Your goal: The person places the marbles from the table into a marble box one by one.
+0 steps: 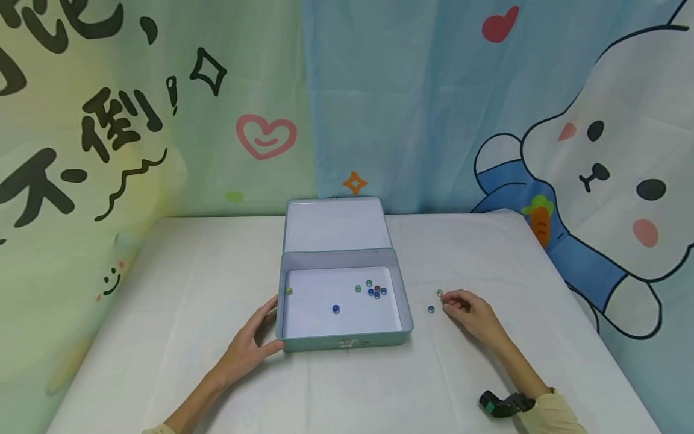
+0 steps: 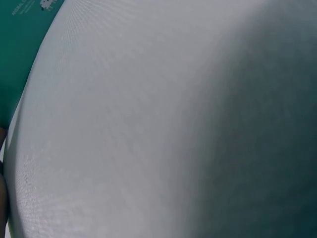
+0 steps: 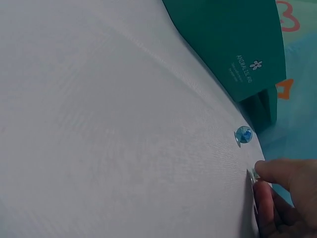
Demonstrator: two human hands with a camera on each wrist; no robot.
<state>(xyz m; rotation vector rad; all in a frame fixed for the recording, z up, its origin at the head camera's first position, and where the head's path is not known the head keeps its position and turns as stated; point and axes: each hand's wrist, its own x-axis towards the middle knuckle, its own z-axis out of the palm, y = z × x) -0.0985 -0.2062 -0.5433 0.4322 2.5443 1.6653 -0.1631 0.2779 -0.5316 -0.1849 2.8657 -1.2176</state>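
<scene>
An open tin box [image 1: 347,342] stands on the table with its lid folded back. Inside it lie several glass marbles: a lone blue marble [image 1: 336,309], a yellow-green marble [image 1: 289,290] by the left wall, and a cluster with green, blue and brown ones at the right. My left hand [image 1: 252,343] rests against the box's left side, thumb at the front corner, fingers fairly straight. To the right of the box, my right hand [image 1: 472,314] pinches a clear greenish marble [image 3: 255,173] between thumb and finger, partly hidden. Beside those fingertips are a green marble [image 1: 440,293] and a blue marble [image 1: 431,309].
A white cloth [image 1: 217,271] covers the table. Behind it hangs a printed curtain [image 1: 379,108] with a cartoon figure on the right. A black strap device [image 1: 505,404] sits on the right wrist.
</scene>
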